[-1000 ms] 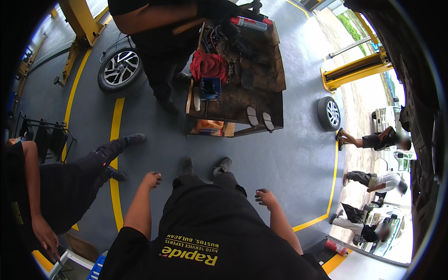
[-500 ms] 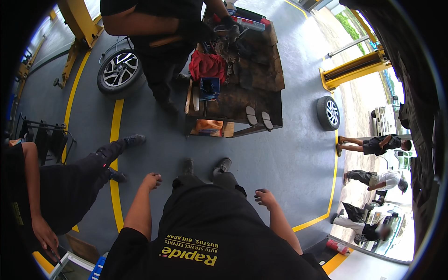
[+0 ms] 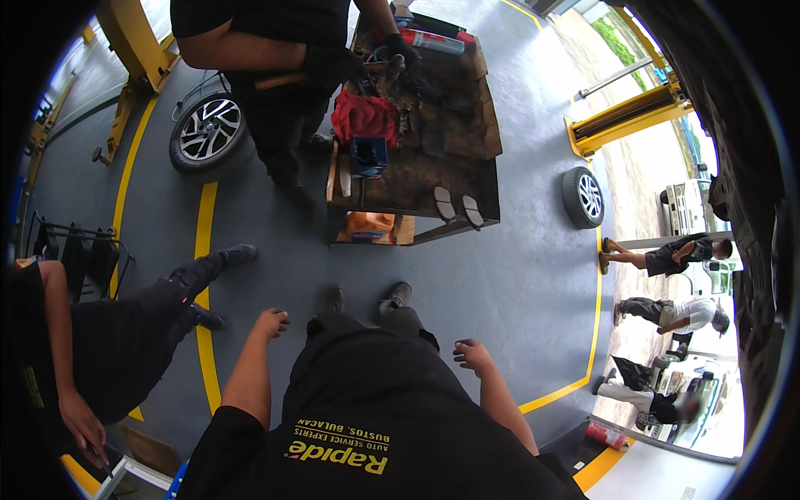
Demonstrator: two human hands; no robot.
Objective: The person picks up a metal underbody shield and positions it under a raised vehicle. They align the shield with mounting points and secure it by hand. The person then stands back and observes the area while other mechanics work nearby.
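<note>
My left hand (image 3: 272,322) hangs beside my body, its fingers loosely bent and a little apart, with nothing in it. On the other side my right hand (image 3: 472,354) also hangs free, fingers half curled and apart, touching nothing. Ahead of me stands a worn brown work cart (image 3: 450,171). Two brake pads (image 3: 444,203) lie at its near right corner. A red cloth (image 3: 364,117) and a blue box (image 3: 368,157) sit toward its left side. Across the cart, a co-worker's dark-gloved hands (image 3: 400,54) handle a part I cannot make out.
A wheel (image 3: 210,133) lies on the floor left of the co-worker; another wheel (image 3: 582,197) is at the right. Yellow lift posts (image 3: 629,121) stand on both sides. A second person (image 3: 108,350) is close on my left. Several people are beyond the yellow line at right.
The view has shifted slightly, so the cart sits a little higher and further left. The co-worker's gloved hands have moved on the part. My own hands look unchanged.
</note>
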